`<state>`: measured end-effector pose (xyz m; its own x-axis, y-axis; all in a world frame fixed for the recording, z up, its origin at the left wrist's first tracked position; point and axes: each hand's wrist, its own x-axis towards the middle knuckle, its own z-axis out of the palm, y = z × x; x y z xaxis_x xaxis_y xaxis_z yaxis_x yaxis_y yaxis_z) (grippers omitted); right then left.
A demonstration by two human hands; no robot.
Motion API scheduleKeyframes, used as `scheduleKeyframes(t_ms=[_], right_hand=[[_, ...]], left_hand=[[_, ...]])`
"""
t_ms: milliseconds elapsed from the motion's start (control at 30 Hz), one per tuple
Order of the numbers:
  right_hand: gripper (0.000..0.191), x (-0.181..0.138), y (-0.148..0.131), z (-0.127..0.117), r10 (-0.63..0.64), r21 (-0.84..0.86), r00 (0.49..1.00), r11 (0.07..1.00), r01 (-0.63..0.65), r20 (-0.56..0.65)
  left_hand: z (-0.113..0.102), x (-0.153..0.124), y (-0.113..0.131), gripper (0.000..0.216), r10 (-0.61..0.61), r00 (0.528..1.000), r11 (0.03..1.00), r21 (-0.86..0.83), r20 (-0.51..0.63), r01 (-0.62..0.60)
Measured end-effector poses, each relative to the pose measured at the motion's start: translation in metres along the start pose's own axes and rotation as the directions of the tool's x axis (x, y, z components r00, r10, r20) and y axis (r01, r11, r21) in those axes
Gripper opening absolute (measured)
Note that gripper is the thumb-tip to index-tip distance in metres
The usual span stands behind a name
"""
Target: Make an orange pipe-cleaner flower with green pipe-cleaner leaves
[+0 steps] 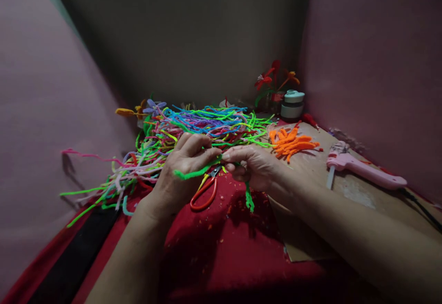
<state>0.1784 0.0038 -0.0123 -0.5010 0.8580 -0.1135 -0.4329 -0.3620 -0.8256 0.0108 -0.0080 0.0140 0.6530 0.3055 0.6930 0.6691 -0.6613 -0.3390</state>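
Between my two hands runs a bright green pipe cleaner (197, 173), one end sticking out to the left across my left hand. My left hand (188, 159) is closed, pinching it between thumb and fingers. Close beside it, fingertips nearly meeting, my right hand (253, 162) pinches the same green strand. A twisted green end (249, 198) hangs below my right hand. Just under the hands lie scissors (207, 191) with red handles, their blades partly hidden. Behind the hands spreads a large pile of many-coloured pipe cleaners (207, 122).
Orange pipe cleaners (292, 143) lie on a brown board (304, 244) at right, near a pink hot glue gun (366, 170) with a cord. A pale-lidded jar (293, 105) and red pipe-cleaner flowers (265, 81) stand behind. Small scraps dot the red cloth (221, 267). A black strip (78, 253) lies left.
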Motion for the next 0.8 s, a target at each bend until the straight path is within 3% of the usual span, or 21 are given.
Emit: scheduleKeyframes(t_ms=[233, 367, 500, 633, 800], right_hand=[[0.006, -0.002, -0.003, 0.002, -0.010, -0.044, 1.000, 0.999, 0.011, 0.013], [0.005, -0.003, -0.002, 0.002, -0.084, -0.098, 0.996, 0.991, 0.086, 0.031], [0.004, 0.001, 0.001, -0.003, -0.162, -0.168, 0.985, 0.971, 0.169, 0.058], [0.007, 0.001, 0.003, -0.003, -0.216, -0.309, 0.976, 0.928, 0.207, 0.005], [0.008, -0.006, 0.000, 0.005, -0.388, -0.516, 0.922, 0.787, 0.339, 0.014]], left_hand=[[-0.007, 0.001, 0.004, 0.014, 0.012, 0.997, 1.000, 0.004, 0.074, -0.012], [-0.013, 0.004, 0.010, 0.011, 0.091, 0.994, 0.995, 0.044, 0.067, -0.094], [-0.016, 0.007, 0.015, 0.013, 0.082, 0.983, 0.984, 0.140, 0.164, -0.105], [-0.013, 0.005, 0.017, 0.019, -0.031, 0.978, 0.987, 0.161, 0.205, -0.003], [-0.013, 0.003, 0.019, 0.015, -0.261, 0.938, 0.959, -0.051, 0.227, 0.279]])
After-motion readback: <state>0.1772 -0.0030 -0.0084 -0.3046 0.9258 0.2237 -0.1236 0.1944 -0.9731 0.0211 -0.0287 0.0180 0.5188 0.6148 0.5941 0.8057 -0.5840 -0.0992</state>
